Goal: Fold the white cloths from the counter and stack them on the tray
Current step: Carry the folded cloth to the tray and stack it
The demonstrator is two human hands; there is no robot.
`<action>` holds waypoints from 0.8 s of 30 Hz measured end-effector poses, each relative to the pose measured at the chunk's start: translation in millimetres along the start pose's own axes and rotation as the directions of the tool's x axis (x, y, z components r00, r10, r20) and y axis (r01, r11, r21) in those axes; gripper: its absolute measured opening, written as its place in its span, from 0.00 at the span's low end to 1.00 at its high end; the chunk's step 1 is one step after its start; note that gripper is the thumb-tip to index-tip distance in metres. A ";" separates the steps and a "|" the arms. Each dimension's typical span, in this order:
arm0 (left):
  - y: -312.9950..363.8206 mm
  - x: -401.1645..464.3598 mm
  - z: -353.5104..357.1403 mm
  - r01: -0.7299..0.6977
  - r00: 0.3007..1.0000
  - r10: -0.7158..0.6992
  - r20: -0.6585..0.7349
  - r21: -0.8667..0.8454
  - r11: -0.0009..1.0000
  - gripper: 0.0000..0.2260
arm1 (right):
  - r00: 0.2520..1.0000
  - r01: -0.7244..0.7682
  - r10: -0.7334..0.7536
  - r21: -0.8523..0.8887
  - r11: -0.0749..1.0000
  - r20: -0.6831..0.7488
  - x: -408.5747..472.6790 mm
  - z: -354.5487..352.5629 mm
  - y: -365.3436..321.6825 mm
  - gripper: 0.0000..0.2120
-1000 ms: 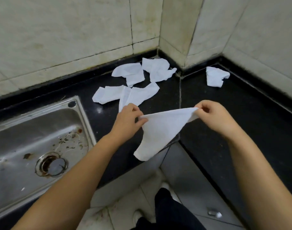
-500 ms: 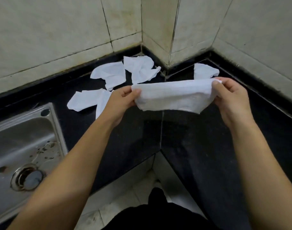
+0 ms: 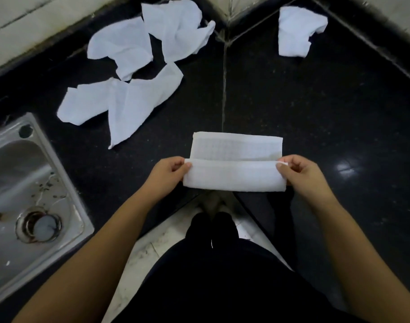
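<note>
A white cloth (image 3: 234, 162) lies at the inner corner of the black counter (image 3: 327, 124), its near half folded back over itself. My left hand (image 3: 169, 176) pinches the left end of the fold and my right hand (image 3: 299, 173) pinches the right end. Several loose white cloths (image 3: 129, 99) lie crumpled at the back left near the wall, among them one at the top (image 3: 176, 26). A partly folded cloth (image 3: 297, 31) lies alone at the back right. No tray is in view.
A steel sink (image 3: 29, 197) with a drain is set into the counter at the left. Tiled walls (image 3: 36, 24) close the counter at the back and right. Below the counter's inner corner are the floor and my dark-clothed legs (image 3: 213, 276).
The cloth was held up in the air, stretched between both hands; now it lies low on the counter with its near edge folded over. The camera has tilted down.
</note>
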State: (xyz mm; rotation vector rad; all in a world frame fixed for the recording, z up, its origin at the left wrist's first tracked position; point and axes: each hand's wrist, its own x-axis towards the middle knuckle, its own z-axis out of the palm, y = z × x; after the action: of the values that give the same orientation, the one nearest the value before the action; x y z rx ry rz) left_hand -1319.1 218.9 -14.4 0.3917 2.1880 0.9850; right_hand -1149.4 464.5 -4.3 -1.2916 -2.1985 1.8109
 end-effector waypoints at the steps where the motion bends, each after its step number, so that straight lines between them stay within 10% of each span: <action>1: 5.6 6.6 -0.7 -0.018 0.999 0.019 -0.030 0.029 0.999 0.12 | 1.000 0.010 -0.011 -0.036 0.999 -0.028 8.4 1.1 -4.6 0.07; 8: 40.7 64.2 6.8 -0.073 0.974 0.125 -0.190 0.258 0.963 0.09 | 0.971 -0.031 -0.045 -0.310 0.950 -0.236 52.9 12.6 -32.3 0.06; 13: 28.2 66.5 18.2 -0.038 0.948 0.192 -0.255 0.508 0.861 0.11 | 0.957 -0.042 -0.176 -0.709 0.704 -0.231 57.6 31.1 -26.6 0.15; 24: -10.2 21.3 28.2 0.013 0.947 0.187 -0.263 0.610 0.792 0.27 | 0.922 0.383 -0.112 -0.829 0.409 0.371 81.8 149.3 -95.1 0.17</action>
State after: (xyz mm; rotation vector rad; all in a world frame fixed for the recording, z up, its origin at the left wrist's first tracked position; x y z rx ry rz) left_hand -1314.4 238.3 -45.3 0.6742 2.7843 0.3642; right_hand -1330.6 393.1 -13.7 -0.6091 -3.4701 0.6041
